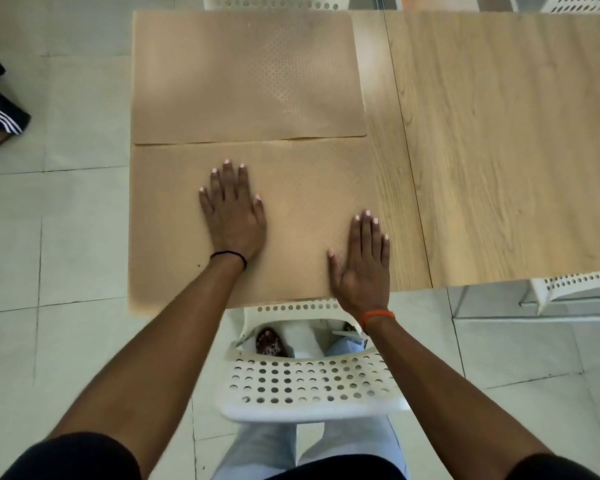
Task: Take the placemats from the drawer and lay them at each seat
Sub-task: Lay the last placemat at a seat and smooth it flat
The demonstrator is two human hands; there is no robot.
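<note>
Both hands (pixel 234 216) flat on placemat (pixel 291 188)

Dining area: wooden table (pixel 499 150), white perforated chairs (pixel 309 386), tiled floor (pixel 49 237).

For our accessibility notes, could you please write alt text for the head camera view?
Seen from above, a person presses the left hand and right hand flat on a tan placemat at the near edge of a wooden table. A second placemat lies just beyond it, and a white perforated chair stands below the hands.
</note>
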